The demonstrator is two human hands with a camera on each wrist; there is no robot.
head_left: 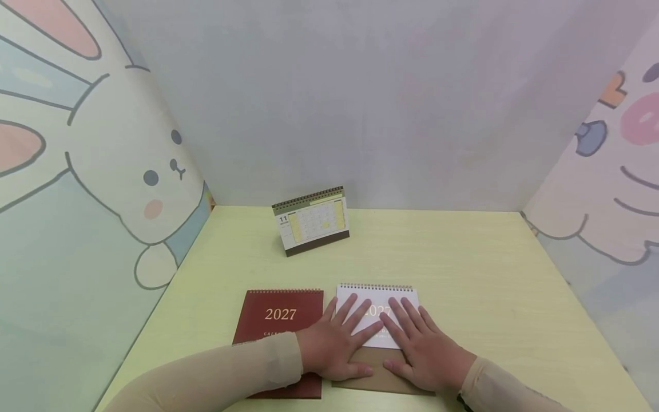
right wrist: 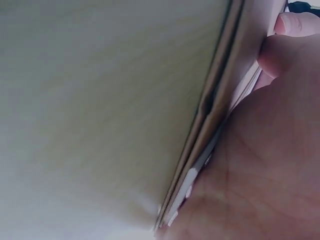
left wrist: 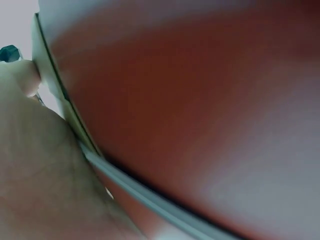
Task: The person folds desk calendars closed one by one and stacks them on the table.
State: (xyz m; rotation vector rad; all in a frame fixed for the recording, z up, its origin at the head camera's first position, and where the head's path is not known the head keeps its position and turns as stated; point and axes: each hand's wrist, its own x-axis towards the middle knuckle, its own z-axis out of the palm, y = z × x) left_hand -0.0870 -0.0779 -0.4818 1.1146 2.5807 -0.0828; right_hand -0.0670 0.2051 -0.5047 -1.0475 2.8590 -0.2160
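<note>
A white spiral-bound 2027 calendar (head_left: 378,340) with a brown backing lies flat near the front of the table. My left hand (head_left: 332,346) rests on its left part, fingers spread, palm down. On its right part lies my right hand (head_left: 432,352), fingers likewise spread. Together the hands cover part of the printed year. Just to the left, a dark red 2027 calendar (head_left: 257,315) lies flat, partly hidden under my left forearm. In the right wrist view, the palm lies against the layered edge of the brown backing (right wrist: 220,85).
Farther back stands a desk calendar (head_left: 314,223), opened to a page marked 11 with yellow columns. The pale wooden table (head_left: 463,257) meets a plain wall (head_left: 360,103) behind. Side walls carry cartoon animals, a rabbit (head_left: 139,160) among them.
</note>
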